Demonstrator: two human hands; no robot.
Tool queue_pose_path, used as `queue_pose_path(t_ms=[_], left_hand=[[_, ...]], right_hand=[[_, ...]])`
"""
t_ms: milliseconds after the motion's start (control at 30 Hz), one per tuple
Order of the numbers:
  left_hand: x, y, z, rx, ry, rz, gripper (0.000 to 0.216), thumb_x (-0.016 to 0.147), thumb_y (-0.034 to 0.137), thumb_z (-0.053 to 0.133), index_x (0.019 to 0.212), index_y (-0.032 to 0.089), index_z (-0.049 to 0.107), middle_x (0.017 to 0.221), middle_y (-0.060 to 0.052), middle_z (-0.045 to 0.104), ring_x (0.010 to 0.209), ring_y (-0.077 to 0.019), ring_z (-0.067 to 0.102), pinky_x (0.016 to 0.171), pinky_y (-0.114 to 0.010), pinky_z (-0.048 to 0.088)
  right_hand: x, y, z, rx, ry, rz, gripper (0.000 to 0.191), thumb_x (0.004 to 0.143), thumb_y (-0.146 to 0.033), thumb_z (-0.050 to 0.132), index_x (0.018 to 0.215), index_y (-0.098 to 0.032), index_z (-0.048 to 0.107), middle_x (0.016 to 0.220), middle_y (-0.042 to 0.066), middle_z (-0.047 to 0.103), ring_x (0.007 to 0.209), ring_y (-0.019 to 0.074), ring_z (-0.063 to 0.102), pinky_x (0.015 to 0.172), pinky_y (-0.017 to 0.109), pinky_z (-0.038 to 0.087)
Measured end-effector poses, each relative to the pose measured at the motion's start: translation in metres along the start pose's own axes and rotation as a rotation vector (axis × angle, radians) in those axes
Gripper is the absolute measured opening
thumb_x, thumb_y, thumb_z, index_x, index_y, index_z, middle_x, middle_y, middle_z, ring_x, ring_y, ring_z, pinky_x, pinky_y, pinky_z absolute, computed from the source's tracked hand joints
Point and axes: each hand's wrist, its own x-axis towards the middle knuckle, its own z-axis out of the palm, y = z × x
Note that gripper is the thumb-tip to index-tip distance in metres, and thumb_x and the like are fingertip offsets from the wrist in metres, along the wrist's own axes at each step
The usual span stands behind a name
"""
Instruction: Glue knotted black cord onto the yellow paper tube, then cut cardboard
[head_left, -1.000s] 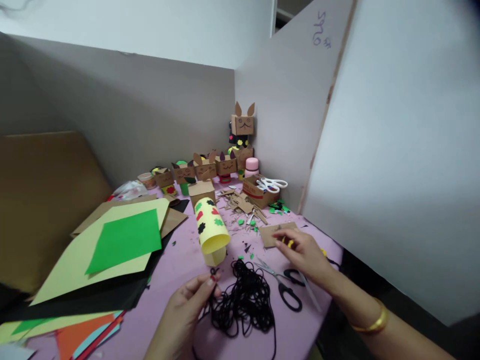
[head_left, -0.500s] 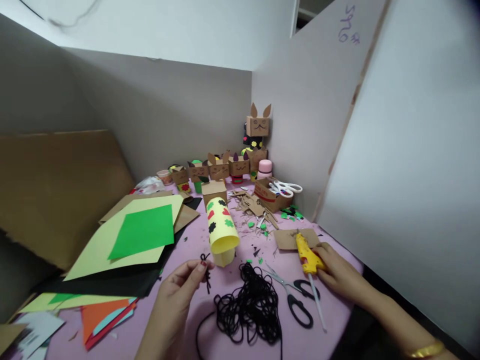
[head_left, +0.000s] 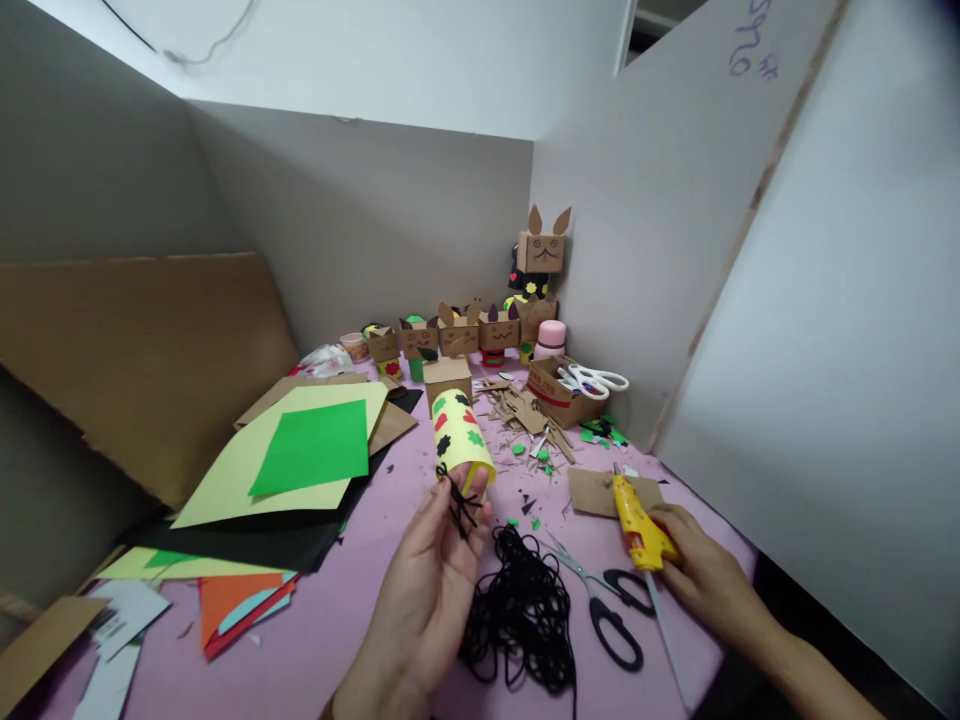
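Note:
My left hand [head_left: 431,590] is closed on a small knotted bundle of black cord [head_left: 456,497], held up just in front of a yellow paper roll [head_left: 460,443] dotted with black, red and green shapes. Right of that hand a loose tangle of black cord [head_left: 523,606] lies on the pink tabletop [head_left: 337,620]. My right hand [head_left: 701,575] grips a yellow glue gun [head_left: 636,522], its nozzle pointing away over a brown card scrap [head_left: 596,490]. Black-handled scissors [head_left: 604,600] lie between the tangle and my right hand.
Green, yellow, black and orange paper sheets [head_left: 300,460] are stacked at the left, beside a leaning cardboard sheet [head_left: 142,350]. Cardboard box figures [head_left: 457,335] line the back corner, with a small box holding white scissors [head_left: 577,390]. Grey partition walls enclose the table.
My left hand rose with the cord bundle up to the yellow roll. My right hand picked up the glue gun and now holds it by the card scrap. The view shifted left.

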Motion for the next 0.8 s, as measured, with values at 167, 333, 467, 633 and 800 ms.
queue_pose_path(t_ms=[167, 333, 467, 633, 800], left_hand=[[0.002, 0.001, -0.004, -0.009, -0.011, -0.017, 0.018, 0.085, 0.008, 0.048, 0.088, 0.012, 0.065, 0.096, -0.009, 0.070, 0.091, -0.0171, 0.066, 0.072, -0.026, 0.057], [-0.002, 0.004, -0.007, 0.038, 0.018, -0.047, 0.018, 0.085, 0.009, 0.048, 0.088, 0.012, 0.065, 0.099, -0.010, 0.070, 0.084, -0.0155, 0.067, 0.067, -0.025, 0.057], [-0.008, 0.006, -0.012, 0.167, 0.052, -0.028, 0.017, 0.082, 0.008, 0.052, 0.092, 0.012, 0.065, 0.111, -0.012, 0.066, 0.085, -0.0167, 0.067, 0.066, -0.025, 0.056], [-0.008, 0.013, -0.028, 0.310, 0.042, 0.147, 0.008, 0.075, 0.020, 0.065, 0.082, 0.015, 0.066, 0.098, -0.006, 0.069, 0.077, -0.0125, 0.064, 0.066, -0.020, 0.052], [-0.004, 0.021, -0.039, 0.356, 0.080, 0.300, 0.017, 0.064, 0.027, 0.074, 0.075, 0.018, 0.065, 0.082, 0.002, 0.067, 0.065, -0.0082, 0.058, 0.060, -0.017, 0.048]], right_hand=[[-0.002, -0.003, -0.001, 0.023, 0.065, -0.023, 0.041, 0.072, -0.011, 0.043, 0.112, -0.021, 0.043, 0.118, 0.012, 0.052, 0.104, 0.0243, 0.056, 0.085, 0.039, 0.047], [-0.003, -0.021, -0.009, 0.002, 0.203, -0.169, 0.048, 0.070, -0.011, 0.044, 0.117, -0.020, 0.043, 0.120, 0.014, 0.052, 0.108, 0.0263, 0.056, 0.084, 0.038, 0.050], [0.003, -0.058, -0.015, -0.048, 0.254, -0.389, 0.047, 0.070, -0.010, 0.043, 0.116, -0.017, 0.044, 0.110, 0.017, 0.059, 0.095, 0.0276, 0.063, 0.071, 0.037, 0.056], [0.016, -0.108, -0.008, -0.008, 0.306, -0.648, 0.044, 0.075, -0.005, 0.039, 0.117, -0.016, 0.046, 0.102, 0.015, 0.065, 0.091, 0.0233, 0.065, 0.072, 0.034, 0.056], [0.024, -0.133, -0.002, -0.012, 0.295, -0.787, 0.029, 0.084, -0.007, 0.038, 0.111, -0.010, 0.050, 0.092, 0.017, 0.069, 0.085, 0.0228, 0.066, 0.070, 0.032, 0.057]])
